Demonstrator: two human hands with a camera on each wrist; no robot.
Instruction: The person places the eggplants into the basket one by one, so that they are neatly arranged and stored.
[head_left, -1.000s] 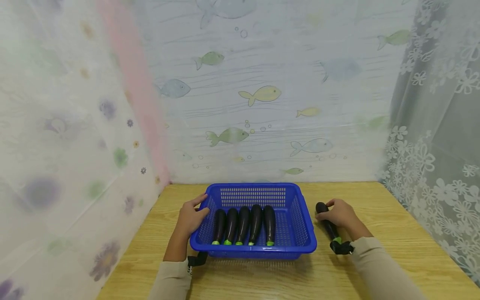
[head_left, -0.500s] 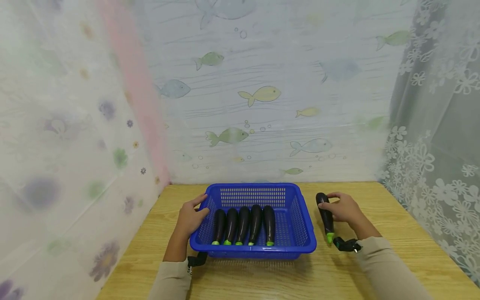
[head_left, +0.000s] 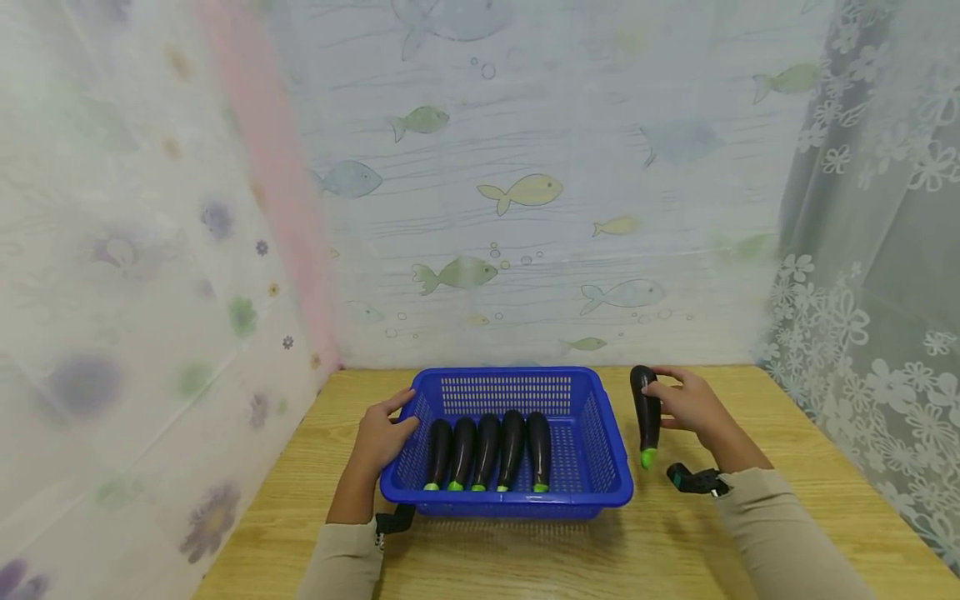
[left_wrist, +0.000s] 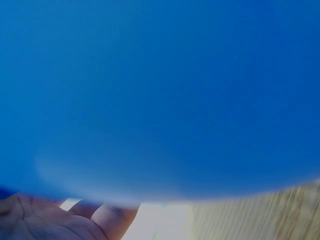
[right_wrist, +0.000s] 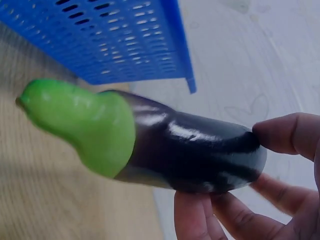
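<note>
On the wooden table stands a blue plastic basket point(head_left: 502, 498) with slotted walls. Several dark eggplants point(head_left: 489, 450) lie side by side in it, green stem ends toward me, filling its left and middle. My left hand point(head_left: 381, 433) grips the left rim; in the left wrist view the blue basket wall point(left_wrist: 165, 100) covers most of the picture. To the right of the basket, my right hand point(head_left: 693, 408) pinches another eggplant point(head_left: 647, 412) near its rounded end, thumb on one side and fingers on the other. This eggplant point(right_wrist: 195, 150) hangs with its green cap downward, apart from the basket.
Bare basket floor point(head_left: 573, 454) shows to the right of the eggplants in it. The wooden table point(head_left: 780, 467) extends around the basket. A fish-patterned sheet point(head_left: 525, 250) hangs behind the table, with a flowered sheet point(head_left: 150, 333) at left and a lacy curtain point(head_left: 862, 333) at right.
My right hand has raised the eggplant off the table, moving it away from me and slightly left while it turned more upright. The left hand and basket have stayed put.
</note>
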